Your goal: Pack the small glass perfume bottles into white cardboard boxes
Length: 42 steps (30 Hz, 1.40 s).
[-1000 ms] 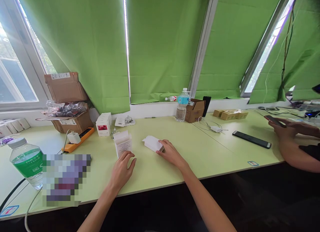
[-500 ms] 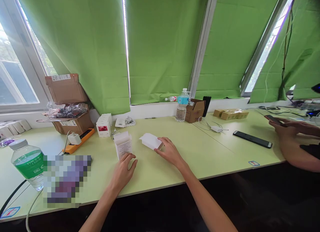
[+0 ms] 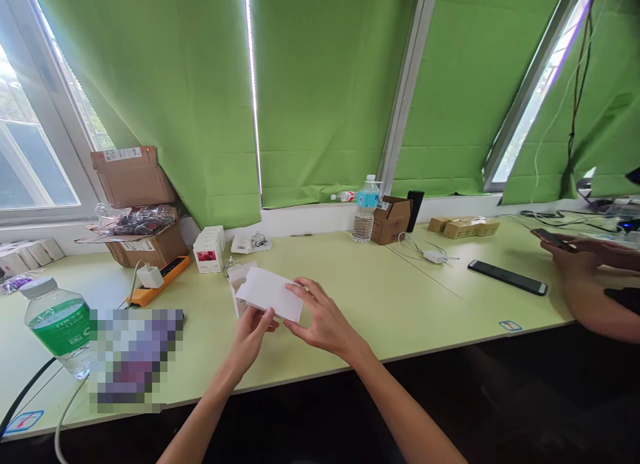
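Between my two hands is a plain white box [image 3: 273,294], raised a little off the table and tilted. My right hand [image 3: 325,321] grips its right end, fingers on the top edge and thumb below. My left hand [image 3: 254,331] pinches its lower left edge, thumb in front; some of those fingers are hidden. Just behind it stands an open white carton [image 3: 239,275], mostly covered by the held box. A small stack of white boxes with a red picture [image 3: 208,256] stands farther back, beside a small clear-wrapped item [image 3: 231,267].
At left are a green-labelled bottle [image 3: 60,327], an orange power strip [image 3: 170,277], a cardboard box [image 3: 145,251] and a pixelated item [image 3: 137,357]. Rightward stand a blue-labelled bottle [image 3: 365,211], a brown box [image 3: 393,221], a charger [image 3: 435,257] and a phone [image 3: 507,277]. Another person's hands [image 3: 575,254] hold a phone.
My right hand has lifted the white box off the table and brought it left, in front of the open carton. My left hand has left the carton and now grips the box too.
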Tool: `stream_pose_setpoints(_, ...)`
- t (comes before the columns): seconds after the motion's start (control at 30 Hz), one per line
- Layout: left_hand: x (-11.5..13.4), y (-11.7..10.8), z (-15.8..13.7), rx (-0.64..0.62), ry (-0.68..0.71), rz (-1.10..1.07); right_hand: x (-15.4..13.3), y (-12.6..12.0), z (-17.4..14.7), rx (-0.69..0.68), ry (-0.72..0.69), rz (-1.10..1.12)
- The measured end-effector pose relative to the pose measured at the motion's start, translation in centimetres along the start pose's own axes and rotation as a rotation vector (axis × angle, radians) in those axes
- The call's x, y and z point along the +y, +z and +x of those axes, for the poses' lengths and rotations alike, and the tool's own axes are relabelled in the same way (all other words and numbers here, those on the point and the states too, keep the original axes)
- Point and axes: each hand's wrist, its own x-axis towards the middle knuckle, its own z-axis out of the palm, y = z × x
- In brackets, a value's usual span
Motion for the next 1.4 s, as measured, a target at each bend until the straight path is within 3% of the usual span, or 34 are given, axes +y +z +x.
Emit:
stream_pose_setpoints(0.1, 0.9, 0.2, -0.3, 0.048, -0.076, -0.069, -0.4, 0.1, 0.0, -0.025, -0.02, -0.02)
stream_pose_setpoints(0.23, 1.4, 0.1, -0.5, 0.064, -0.053, -0.024, -0.4, 0.1, -0.1, -0.08, 0.009, -0.009)
stream_pose_setpoints(0.5, 1.8, -1.6, -0.2, -0.121, 0.09, 0.223, 0.0, -0.2, 0.1, -0.083, 0.137, 0.233)
stream_pose_setpoints(0.8, 2.5, -3.3, -0.1, -0.271, 0.102, 0.303, 1.3, 0.5, 0.3, -0.242, 0.239, 0.44)
stream_pose_setpoints(1.4, 1.9, -3.0, 0.3, -0.235, 0.124, 0.303, 2.3, 1.6, 0.2, -0.286, 0.287, 0.54)
